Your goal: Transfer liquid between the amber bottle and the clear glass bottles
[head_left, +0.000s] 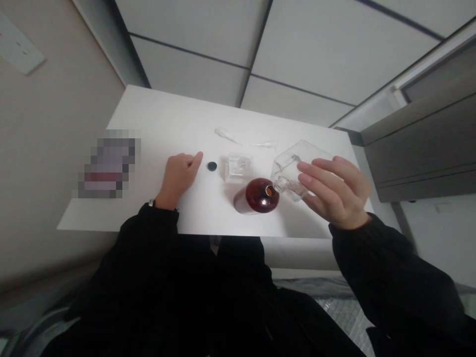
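Clutching a flask (288, 169) at a bottle's (256, 197) two o'clock, the right hand (337, 189) tilts it; left hand (180, 174) curls closed.

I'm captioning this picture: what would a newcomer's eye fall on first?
Probably the red-brown bottle, standing uncapped near the front of the white table. Next, the clear bottle in the right hand, tipped with its neck close to the red-brown bottle's mouth. Then the small black cap, lying just right of the left hand.

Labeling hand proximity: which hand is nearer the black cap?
Left. The left hand is just left of the black cap; the right hand is farther, to its right, holding the clear bottle.
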A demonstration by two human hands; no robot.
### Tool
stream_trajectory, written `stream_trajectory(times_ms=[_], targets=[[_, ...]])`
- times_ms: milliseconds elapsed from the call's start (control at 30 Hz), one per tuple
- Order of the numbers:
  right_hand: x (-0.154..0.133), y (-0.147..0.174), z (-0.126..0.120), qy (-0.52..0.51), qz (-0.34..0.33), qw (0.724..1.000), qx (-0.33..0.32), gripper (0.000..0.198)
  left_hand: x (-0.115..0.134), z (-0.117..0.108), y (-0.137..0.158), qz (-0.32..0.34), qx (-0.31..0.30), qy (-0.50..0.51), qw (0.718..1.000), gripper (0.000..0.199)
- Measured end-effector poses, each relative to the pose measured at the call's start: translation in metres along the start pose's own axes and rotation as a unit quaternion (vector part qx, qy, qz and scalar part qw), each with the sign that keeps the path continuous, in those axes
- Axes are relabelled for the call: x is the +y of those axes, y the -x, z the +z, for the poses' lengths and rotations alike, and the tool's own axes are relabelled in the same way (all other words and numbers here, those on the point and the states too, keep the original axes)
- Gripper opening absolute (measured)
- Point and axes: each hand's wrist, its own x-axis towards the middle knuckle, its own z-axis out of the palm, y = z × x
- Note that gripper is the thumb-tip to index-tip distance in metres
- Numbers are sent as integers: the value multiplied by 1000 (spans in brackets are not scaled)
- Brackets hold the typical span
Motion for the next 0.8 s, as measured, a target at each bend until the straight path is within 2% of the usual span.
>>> stream_trajectory(times_ms=[233, 567, 800], targets=[[1, -5, -2, 6, -15, 1000, -4, 33, -1, 1, 0, -1, 4, 0, 1000, 58], [1, -11, -3, 30, -27, 999, 5, 21, -1, 0, 1, 4, 5, -5, 1000, 58], [2, -12, -4, 37, -36, 999, -2, 22, -3, 2, 0, 13, 7, 0, 1000, 57]])
